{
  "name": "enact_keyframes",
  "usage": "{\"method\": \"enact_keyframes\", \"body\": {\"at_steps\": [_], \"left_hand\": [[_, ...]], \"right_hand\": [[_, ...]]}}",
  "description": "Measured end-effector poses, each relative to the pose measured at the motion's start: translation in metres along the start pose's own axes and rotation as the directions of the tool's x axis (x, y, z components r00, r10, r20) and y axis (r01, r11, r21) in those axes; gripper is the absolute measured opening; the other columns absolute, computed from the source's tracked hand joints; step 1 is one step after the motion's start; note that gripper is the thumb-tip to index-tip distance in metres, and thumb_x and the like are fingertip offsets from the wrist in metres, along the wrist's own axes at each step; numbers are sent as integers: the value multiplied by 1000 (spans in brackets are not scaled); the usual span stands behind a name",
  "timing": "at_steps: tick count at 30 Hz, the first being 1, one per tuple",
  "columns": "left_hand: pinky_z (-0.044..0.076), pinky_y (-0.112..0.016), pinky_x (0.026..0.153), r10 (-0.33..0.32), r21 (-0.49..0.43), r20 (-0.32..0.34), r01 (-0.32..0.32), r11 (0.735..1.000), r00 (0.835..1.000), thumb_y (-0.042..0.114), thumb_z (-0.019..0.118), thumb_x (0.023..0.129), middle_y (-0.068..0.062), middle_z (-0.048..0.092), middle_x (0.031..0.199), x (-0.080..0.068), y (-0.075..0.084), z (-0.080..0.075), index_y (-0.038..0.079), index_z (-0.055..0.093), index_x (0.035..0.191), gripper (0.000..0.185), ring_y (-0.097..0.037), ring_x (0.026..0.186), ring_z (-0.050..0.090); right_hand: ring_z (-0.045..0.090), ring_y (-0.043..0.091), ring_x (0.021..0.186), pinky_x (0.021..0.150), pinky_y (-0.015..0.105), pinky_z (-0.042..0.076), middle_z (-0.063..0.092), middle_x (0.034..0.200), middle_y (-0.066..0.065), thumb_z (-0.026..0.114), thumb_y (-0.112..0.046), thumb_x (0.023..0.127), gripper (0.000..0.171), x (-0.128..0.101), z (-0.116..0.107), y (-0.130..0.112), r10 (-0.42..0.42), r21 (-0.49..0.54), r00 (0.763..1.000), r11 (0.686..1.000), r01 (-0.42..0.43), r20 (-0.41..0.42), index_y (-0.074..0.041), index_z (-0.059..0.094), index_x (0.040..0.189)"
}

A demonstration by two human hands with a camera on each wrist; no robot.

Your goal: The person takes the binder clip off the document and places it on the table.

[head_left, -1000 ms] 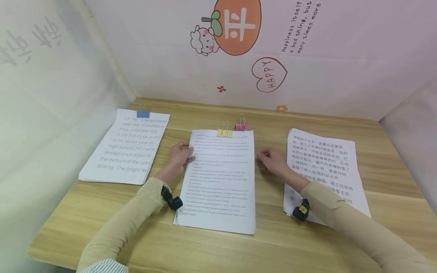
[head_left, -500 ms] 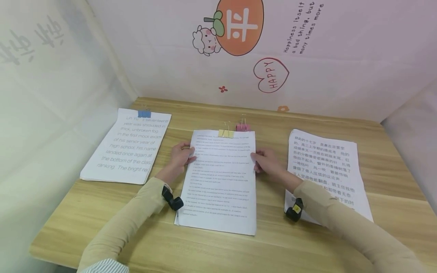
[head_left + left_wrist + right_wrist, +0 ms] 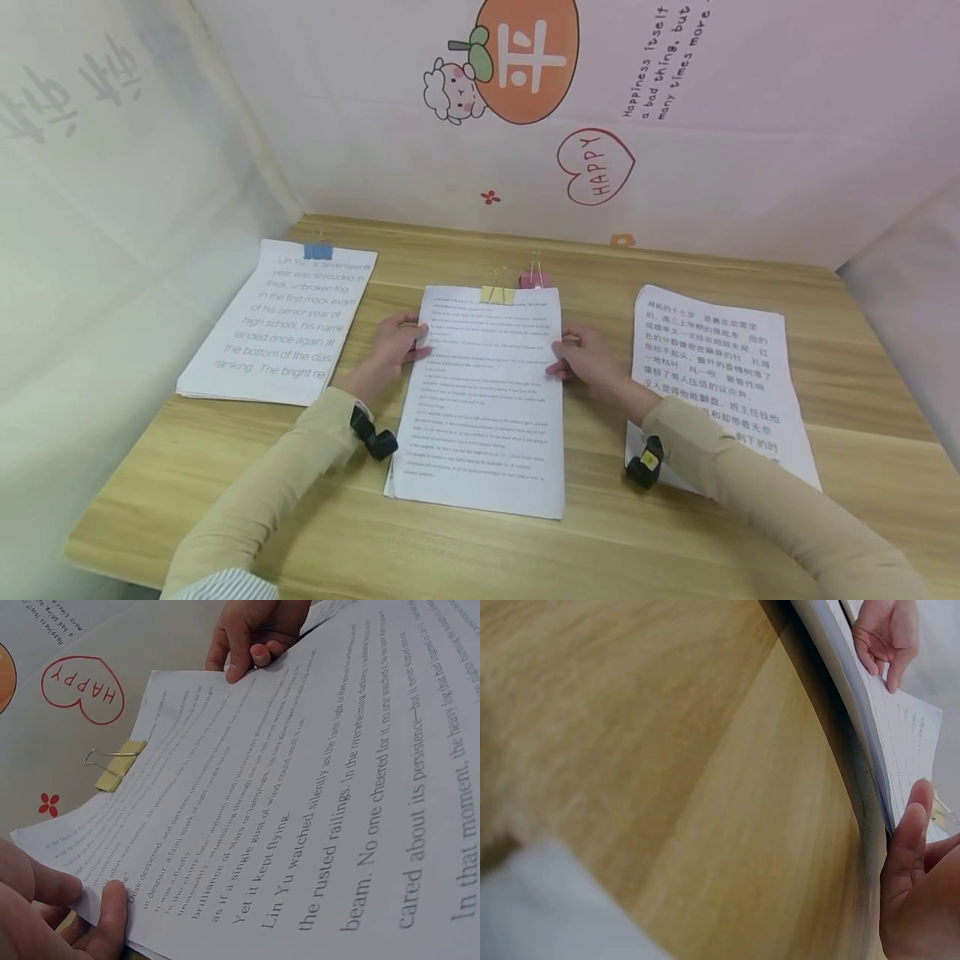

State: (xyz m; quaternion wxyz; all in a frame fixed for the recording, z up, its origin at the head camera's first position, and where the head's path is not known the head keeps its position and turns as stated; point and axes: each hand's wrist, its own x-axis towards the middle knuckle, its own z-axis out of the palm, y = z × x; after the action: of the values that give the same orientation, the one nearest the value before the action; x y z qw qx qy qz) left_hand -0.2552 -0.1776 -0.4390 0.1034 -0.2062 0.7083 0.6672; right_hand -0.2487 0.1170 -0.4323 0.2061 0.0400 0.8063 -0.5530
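At the centre of the frame, the left hand (image 3: 390, 346) and right hand (image 3: 588, 360) each pinch one side edge of the clipped paper stack (image 3: 483, 400) on the surface (image 3: 480, 550).

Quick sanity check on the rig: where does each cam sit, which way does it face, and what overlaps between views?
Head: above the desk, looking forward and down; both sleeves, left hand and right hand gripping the middle paper stack.
Left wrist: low at the stack's left edge, facing across it; left hand's thumb, right hand beyond.
Right wrist: low at the stack's right edge, facing left; right hand's thumb, left hand beyond.
Shared: stack, yellow binder clip.
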Motion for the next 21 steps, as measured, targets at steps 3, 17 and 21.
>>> {"method": "enact_keyframes", "body": {"at_steps": [3,17,21], "left_hand": [[55,-17,64,-3,56,23,2,998,1000,9,53,95,-12,56,110,5,3,-1,6,50,132,37,-16,83,58],[57,-20,65,38,331,120,-76,941,992,7,59,91,-16,52,122,20,49,2,4,49,131,41,-20,90,57],[56,-20,65,68,396,137,-117,911,988,6,60,90,-16,49,129,22,58,6,2,56,120,31,-21,92,55]], "right_hand": [[65,8,66,60,19,53,65,109,21,44,-12,99,31,1,0,2,-3,16,1000,1000,3,0,0,47,127],[65,9,65,60,20,55,65,105,23,45,-9,98,29,-1,1,5,-65,43,998,997,65,7,4,48,124],[65,10,65,60,21,55,66,101,23,46,-8,97,29,-2,3,6,-71,44,997,996,71,2,3,49,123]]}}
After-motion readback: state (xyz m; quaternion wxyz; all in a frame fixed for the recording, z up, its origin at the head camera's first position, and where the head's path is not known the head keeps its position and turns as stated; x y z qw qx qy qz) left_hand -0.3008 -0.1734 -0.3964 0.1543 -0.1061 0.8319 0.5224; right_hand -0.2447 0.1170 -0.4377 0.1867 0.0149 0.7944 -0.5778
